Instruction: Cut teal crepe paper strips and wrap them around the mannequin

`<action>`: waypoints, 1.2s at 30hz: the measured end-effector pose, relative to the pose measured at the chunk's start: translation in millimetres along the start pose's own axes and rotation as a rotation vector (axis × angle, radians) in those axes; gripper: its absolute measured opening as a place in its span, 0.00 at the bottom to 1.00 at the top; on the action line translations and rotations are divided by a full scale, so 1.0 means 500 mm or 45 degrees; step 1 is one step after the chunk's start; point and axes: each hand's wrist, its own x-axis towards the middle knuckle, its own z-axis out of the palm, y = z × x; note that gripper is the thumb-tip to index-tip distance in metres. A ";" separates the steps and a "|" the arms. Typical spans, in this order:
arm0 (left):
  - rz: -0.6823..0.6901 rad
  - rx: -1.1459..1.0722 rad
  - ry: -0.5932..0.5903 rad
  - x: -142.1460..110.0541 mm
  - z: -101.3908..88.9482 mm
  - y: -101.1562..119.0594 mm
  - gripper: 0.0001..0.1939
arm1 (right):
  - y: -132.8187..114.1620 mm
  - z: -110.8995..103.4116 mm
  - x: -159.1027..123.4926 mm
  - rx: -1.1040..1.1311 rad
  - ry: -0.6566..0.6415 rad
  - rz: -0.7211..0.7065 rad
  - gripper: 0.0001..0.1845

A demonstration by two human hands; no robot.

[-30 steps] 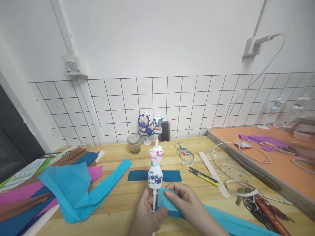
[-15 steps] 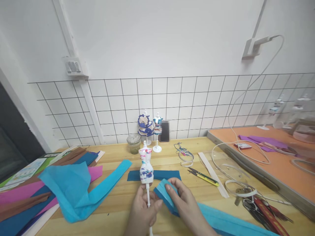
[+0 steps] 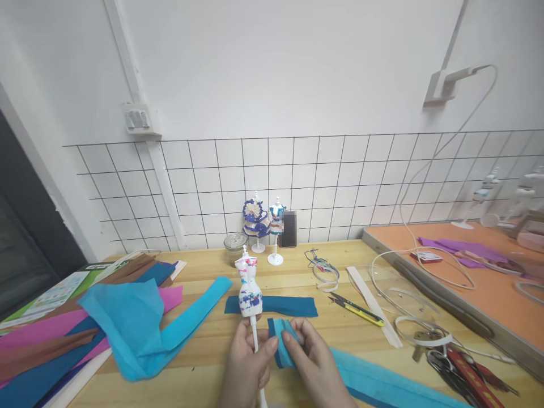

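A small white mannequin (image 3: 250, 289) with pink and blue paint marks stands tilted slightly left in front of me. My left hand (image 3: 250, 362) is closed round its thin white stem, and its thumb reaches the edge of the blue crepe paper strip (image 3: 284, 334). That strip is bunched in folds, light blue with a darker blue border, pinched by my right hand (image 3: 312, 357). From under the right hand its long tail (image 3: 382, 377) runs to the lower right. Behind the mannequin lies a flat dark blue strip (image 3: 293, 306).
Coloured paper sheets (image 3: 123, 328) pile up at the left. A glass jar (image 3: 234, 246) and two dressed mannequins (image 3: 257, 221) stand at the back. Yellow thread snips (image 3: 359, 311), a white strip (image 3: 374, 306) and keys (image 3: 450, 362) lie at right, beside an orange board (image 3: 425, 241).
The right hand has gathered the blue strip into tighter folds and brought it closer to the left hand, whose thumb now meets it. The view has shifted slightly left.
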 end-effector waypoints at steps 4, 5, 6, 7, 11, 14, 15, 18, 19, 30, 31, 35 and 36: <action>0.014 0.039 0.025 0.002 -0.007 0.005 0.34 | -0.023 -0.038 0.018 -0.391 0.006 -0.008 0.18; 0.009 0.039 0.023 0.003 -0.008 0.007 0.33 | -0.026 -0.061 0.028 -0.508 0.032 -0.006 0.18; 0.000 0.037 0.018 0.003 -0.009 0.008 0.33 | -0.027 -0.088 0.040 -0.631 0.057 0.007 0.17; -0.015 0.035 0.011 0.003 -0.010 0.008 0.33 | -0.025 -0.117 0.052 -0.772 0.099 0.026 0.15; -0.110 0.028 -0.037 -0.001 -0.008 0.005 0.30 | 0.003 -0.219 0.083 -1.310 0.194 0.150 0.11; -0.180 0.020 -0.067 -0.004 -0.008 0.002 0.27 | 0.026 -0.258 0.079 -1.550 0.159 0.192 0.13; -0.199 0.015 -0.074 -0.004 -0.008 0.002 0.26 | 0.032 -0.265 0.074 -1.597 0.142 0.191 0.13; -0.236 -0.007 -0.089 -0.002 -0.012 0.003 0.24 | 0.037 -0.282 0.062 -1.655 0.113 0.193 0.13; -0.244 -0.017 -0.092 -0.001 -0.013 0.003 0.24 | 0.037 -0.287 0.059 -1.647 0.112 0.203 0.14; -0.264 -0.029 -0.189 -0.011 0.000 -0.011 0.21 | -0.038 -0.174 -0.007 -0.340 -0.282 0.356 0.22; -0.259 -0.027 -0.202 -0.011 0.003 -0.018 0.22 | -0.048 -0.167 -0.012 -0.282 -0.325 0.331 0.21; -0.280 0.054 -0.254 -0.009 0.001 -0.046 0.22 | -0.066 -0.161 -0.021 -0.219 -0.530 0.270 0.22; -0.291 0.086 -0.269 -0.010 -0.001 -0.048 0.21 | -0.065 -0.162 -0.022 -0.237 -0.559 0.280 0.23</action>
